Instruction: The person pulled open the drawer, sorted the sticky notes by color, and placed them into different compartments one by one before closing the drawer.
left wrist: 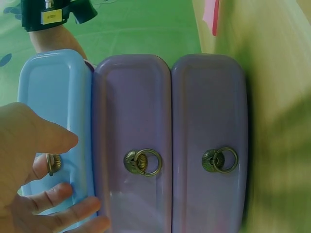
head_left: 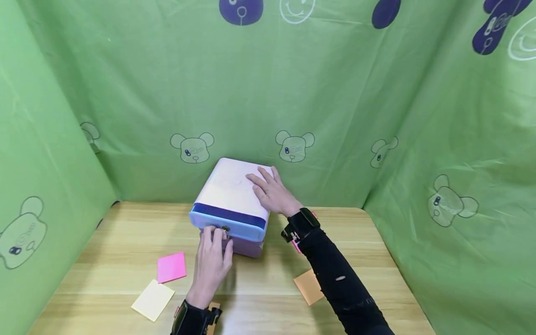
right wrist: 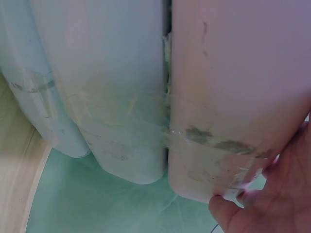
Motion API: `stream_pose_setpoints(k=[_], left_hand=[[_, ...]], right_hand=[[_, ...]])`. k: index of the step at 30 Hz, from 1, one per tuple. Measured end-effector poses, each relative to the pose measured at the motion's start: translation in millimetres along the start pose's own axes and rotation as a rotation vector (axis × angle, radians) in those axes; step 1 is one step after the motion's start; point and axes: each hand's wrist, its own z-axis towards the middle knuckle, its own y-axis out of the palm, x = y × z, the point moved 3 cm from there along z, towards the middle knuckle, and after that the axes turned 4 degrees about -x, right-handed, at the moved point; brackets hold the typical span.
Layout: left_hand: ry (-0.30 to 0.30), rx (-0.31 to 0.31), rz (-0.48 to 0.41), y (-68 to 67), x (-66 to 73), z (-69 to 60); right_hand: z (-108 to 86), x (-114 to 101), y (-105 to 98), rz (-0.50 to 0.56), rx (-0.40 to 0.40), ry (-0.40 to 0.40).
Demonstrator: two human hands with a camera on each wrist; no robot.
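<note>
**We see a drawer box [head_left: 234, 197] near the middle**

From the head view, we see the box on the wooden table [head_left: 356, 242], a little toward 7 o'clock from the middle. The left hand [head_left: 212, 256] is at the box's 7 o'clock. Its fingers are bent and have hold of the brass ring [left wrist: 49, 165] on the blue drawer [head_left: 247, 230]. The right hand [head_left: 273, 194] lies at 3 o'clock on the white top, with its fingers spread and straight. A pink note [head_left: 171, 267] and a yellow note [head_left: 153, 300] lie toward 7 o'clock from the box. An orange note [head_left: 308, 287] lies toward 5 o'clock, partly hidden by the black right sleeve [head_left: 345, 293].

In the left wrist view, the drawers look turned sideways. The blue one is toward 9 o'clock, and two purple drawers [left wrist: 132, 111] come next, each with a ring. The left hand is at 8 o'clock, thumb pointing to 3.

In the right wrist view, we see the box's side with grubby marks [right wrist: 235, 145] on it. The right hand touches its edge at 4 o'clock, and green cloth [right wrist: 97, 204] shows at 7.
</note>
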Motion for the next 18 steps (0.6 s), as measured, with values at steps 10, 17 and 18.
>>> stream_pose_setpoints(k=[10, 17, 18], left_hand=[[-0.033, 0.013, 0.015, -13.6, 3.1, -9.9], [-0.036, 0.039, 0.014, -17.7, 4.5, -19.6], [-0.036, 0.042, 0.015, -18.2, 4.5, -20.6]], right_hand=[[3.6, -3.0, -2.4, -0.002, 0.01, -0.018], [5.3, -3.1, -4.6, -0.046, 0.034, -0.019], [5.5, -3.3, -4.2, -0.044, 0.037, -0.02]])
